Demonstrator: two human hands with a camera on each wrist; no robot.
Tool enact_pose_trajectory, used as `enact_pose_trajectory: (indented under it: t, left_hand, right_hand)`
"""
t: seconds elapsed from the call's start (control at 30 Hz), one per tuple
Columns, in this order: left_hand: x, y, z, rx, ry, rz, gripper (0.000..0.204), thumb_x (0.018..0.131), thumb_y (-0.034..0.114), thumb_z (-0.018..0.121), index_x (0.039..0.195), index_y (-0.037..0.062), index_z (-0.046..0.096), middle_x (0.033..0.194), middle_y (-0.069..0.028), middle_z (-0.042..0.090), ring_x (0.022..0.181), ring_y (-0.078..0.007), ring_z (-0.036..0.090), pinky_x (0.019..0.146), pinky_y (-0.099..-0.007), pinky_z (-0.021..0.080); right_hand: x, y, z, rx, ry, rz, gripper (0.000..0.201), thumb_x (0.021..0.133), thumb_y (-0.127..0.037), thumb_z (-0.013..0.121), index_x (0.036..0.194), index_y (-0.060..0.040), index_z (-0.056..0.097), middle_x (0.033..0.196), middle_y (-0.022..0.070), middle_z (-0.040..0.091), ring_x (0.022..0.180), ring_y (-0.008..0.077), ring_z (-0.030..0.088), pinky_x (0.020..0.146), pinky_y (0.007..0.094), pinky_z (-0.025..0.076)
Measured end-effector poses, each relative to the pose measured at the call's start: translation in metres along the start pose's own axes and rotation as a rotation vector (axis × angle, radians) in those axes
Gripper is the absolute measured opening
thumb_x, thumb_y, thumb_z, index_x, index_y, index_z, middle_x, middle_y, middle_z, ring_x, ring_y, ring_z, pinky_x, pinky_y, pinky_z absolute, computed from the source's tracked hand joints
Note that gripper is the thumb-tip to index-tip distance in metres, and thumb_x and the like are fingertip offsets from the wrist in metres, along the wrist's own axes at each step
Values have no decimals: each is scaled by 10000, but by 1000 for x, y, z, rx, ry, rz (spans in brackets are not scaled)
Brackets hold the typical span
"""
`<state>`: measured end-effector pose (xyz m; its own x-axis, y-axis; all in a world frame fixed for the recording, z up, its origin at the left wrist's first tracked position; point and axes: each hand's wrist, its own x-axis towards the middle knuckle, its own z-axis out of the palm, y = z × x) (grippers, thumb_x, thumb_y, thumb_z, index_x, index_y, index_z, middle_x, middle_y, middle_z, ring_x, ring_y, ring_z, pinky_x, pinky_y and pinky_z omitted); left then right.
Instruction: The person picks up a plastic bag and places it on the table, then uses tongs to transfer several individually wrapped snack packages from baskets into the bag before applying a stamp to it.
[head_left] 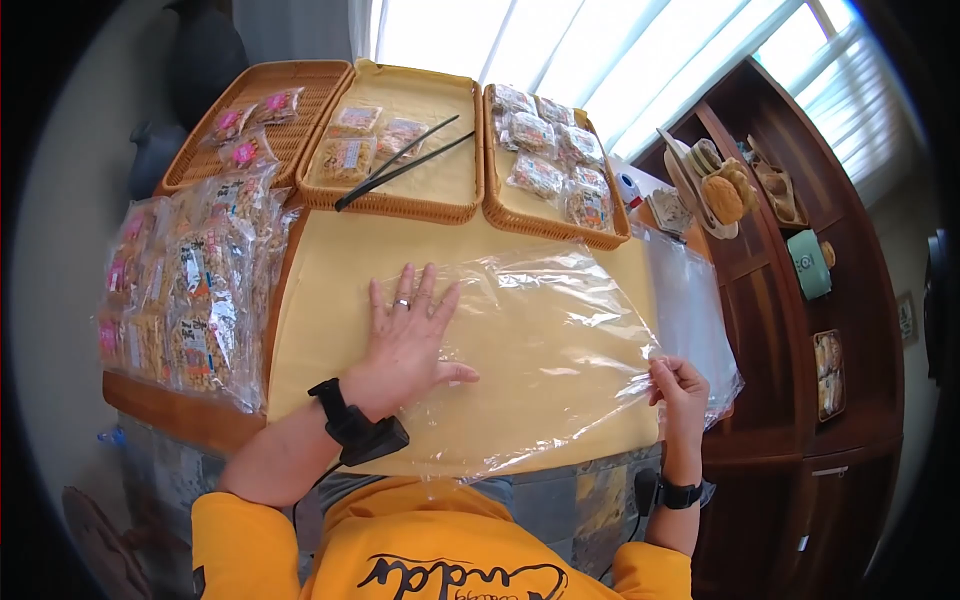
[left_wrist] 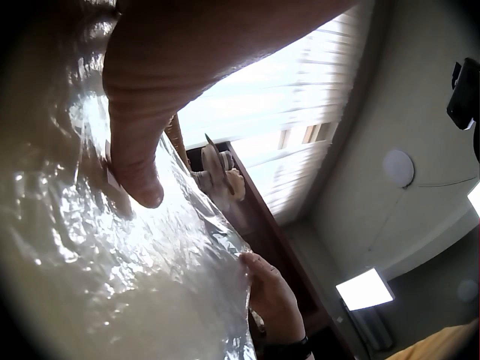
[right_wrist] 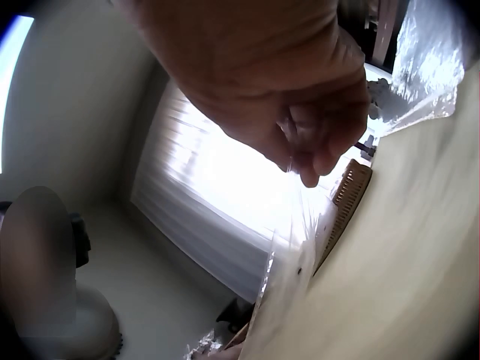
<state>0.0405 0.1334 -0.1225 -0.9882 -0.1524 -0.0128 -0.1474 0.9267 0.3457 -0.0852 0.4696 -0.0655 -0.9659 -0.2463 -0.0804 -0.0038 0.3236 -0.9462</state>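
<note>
A large clear plastic bag [head_left: 545, 345] lies spread over the yellow cloth [head_left: 320, 300] on the table. My left hand [head_left: 408, 335] rests on its left part, fingers spread and nearly straight, a ring on one finger. In the left wrist view the left thumb [left_wrist: 139, 169] lies against the shiny film. At the bag's right edge my right hand [head_left: 680, 388] pinches the film between thumb and curled fingers. The right wrist view shows the film [right_wrist: 300, 217] stretching away from those fingertips. More clear bags [head_left: 690, 310] lie beside the right hand, at the table's right side.
Packed snack bags [head_left: 200, 290] are piled at the left. Along the back stand a left basket [head_left: 310, 75], a middle basket [head_left: 430, 205] holding packets and black tongs [head_left: 400, 165], and a right basket [head_left: 560, 232] of packets. A wooden cabinet [head_left: 750, 270] stands at the right.
</note>
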Motion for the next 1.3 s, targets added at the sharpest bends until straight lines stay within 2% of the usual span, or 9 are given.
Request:
enact_pose_trajectory:
  t: [0.2,0.3,0.37,0.53,0.67,0.8,0.93,1.1,1.3]
  left_hand:
    - [5,-4,3,-107,206,29,936,779,590,673,1476,75,319,1483,-263,329,1415,-421,238,1139,-626,66]
    - [11,-4,0,-213,315,39,892,799,509,707,1463,50,328,1396,-256,449,1339,-405,384,1132,-555,215]
    - [14,-2,-8,-649,304,42,853,815,419,743,1452,27,333,1275,-229,561,1229,-344,521,1055,-462,377]
    - [21,-3,-13,-1093,187,-1,681,879,296,716,1412,25,391,1080,-120,655,988,-194,633,849,-311,499]
    - [24,-15,-19,-1372,-179,16,273,946,195,632,1164,32,638,854,-25,674,704,-79,637,586,-201,494]
    - [21,-5,-17,-1507,-89,-68,167,962,173,600,994,42,700,774,-15,664,611,-68,610,495,-197,465]
    - [18,2,-10,-1538,11,-203,160,959,164,599,1021,44,685,802,-16,671,626,-64,605,511,-189,469]
    - [17,6,6,-1394,-111,-150,170,956,152,591,1040,30,675,823,-17,672,666,-65,611,537,-192,483]
    - [13,10,4,-1256,-254,-119,211,950,148,586,1085,-3,645,876,-27,667,709,-68,620,583,-204,503]
  right_hand:
    - [-10,-54,-10,2,83,-445,133,917,-116,652,951,11,672,869,100,704,688,115,635,578,226,511]
    - [-6,-72,-19,40,-2,-535,168,931,-160,640,938,8,648,876,122,701,694,153,659,571,256,516]
    - [2,-72,-32,128,-84,-605,208,945,-216,626,953,-8,614,854,128,697,696,175,668,569,287,516]
    - [20,-82,-48,217,-225,-615,220,950,-244,620,951,-26,588,864,123,699,696,190,671,577,310,512]
    - [48,-75,-46,319,-256,-441,341,959,-257,606,1186,-8,557,960,125,694,731,214,676,615,320,535]
    - [46,-47,-9,579,-147,74,540,1001,-365,501,1399,-9,421,1318,162,557,929,191,660,727,296,555]
    - [15,13,8,351,-240,274,363,985,-262,559,1224,10,586,1118,144,669,874,216,679,763,345,566]
    - [-1,20,14,204,87,138,205,969,-221,589,946,-34,668,788,29,681,537,61,559,498,208,457]
    - [40,21,-95,-76,285,26,192,963,-233,592,1005,-57,654,733,33,652,492,71,554,419,204,422]
